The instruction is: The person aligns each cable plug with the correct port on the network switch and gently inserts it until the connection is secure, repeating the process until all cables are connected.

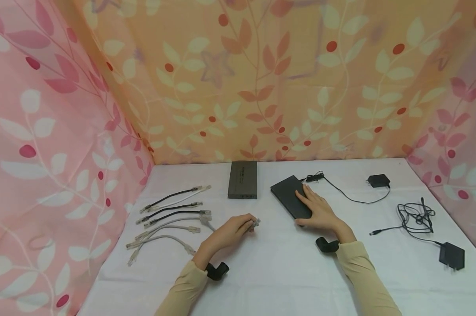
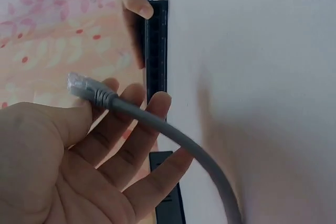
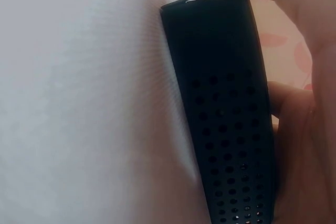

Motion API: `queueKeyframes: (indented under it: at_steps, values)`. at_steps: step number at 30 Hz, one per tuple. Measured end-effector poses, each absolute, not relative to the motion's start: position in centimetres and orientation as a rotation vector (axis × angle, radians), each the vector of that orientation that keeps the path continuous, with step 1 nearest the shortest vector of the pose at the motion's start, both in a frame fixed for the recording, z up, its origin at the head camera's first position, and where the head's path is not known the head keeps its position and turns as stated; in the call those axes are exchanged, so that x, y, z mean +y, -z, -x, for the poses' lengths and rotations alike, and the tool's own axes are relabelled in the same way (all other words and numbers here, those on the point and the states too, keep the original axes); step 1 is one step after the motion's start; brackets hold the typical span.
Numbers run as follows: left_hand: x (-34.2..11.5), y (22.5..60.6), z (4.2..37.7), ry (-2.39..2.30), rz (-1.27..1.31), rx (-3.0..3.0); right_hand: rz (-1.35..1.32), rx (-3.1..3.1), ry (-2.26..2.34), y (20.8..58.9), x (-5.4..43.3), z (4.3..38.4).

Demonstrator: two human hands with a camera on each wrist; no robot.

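Observation:
My left hand (image 1: 230, 230) pinches a grey Ethernet cable (image 2: 173, 132) just behind its clear plug (image 2: 84, 85), between thumb and forefinger. The plug points toward a black network switch (image 1: 290, 199), with a gap between them. My right hand (image 1: 321, 213) holds that switch at its right side, fingers spread over the top and thumb at the near corner. Its vented side (image 3: 220, 114) faces the right wrist camera. A row of ports (image 2: 156, 51) shows along the front in the left wrist view. A thin power cord (image 1: 340, 192) runs from behind the switch.
Several short black, white and grey Ethernet cables (image 1: 170, 219) lie at the left. A second, grey-topped switch (image 1: 242, 180) stands at the back. On the right are one power adapter (image 1: 378, 180) and another adapter (image 1: 452, 256) with a coiled cord (image 1: 417, 218). Patterned curtains (image 1: 261, 79) enclose the table.

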State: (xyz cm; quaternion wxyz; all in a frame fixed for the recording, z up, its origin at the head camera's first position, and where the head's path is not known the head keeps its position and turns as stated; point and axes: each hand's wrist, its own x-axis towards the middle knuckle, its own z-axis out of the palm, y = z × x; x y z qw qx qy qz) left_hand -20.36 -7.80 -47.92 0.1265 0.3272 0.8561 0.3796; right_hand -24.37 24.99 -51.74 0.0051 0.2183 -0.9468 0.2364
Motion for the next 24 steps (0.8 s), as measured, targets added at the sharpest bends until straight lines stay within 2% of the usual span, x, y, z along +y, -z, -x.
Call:
queueKeyframes:
  at_steps: [24]
  values:
    - [-2.7,50.6,19.4,-1.580,-0.706,2.438,-0.674,-2.972,-0.739,51.7,25.0,24.4]
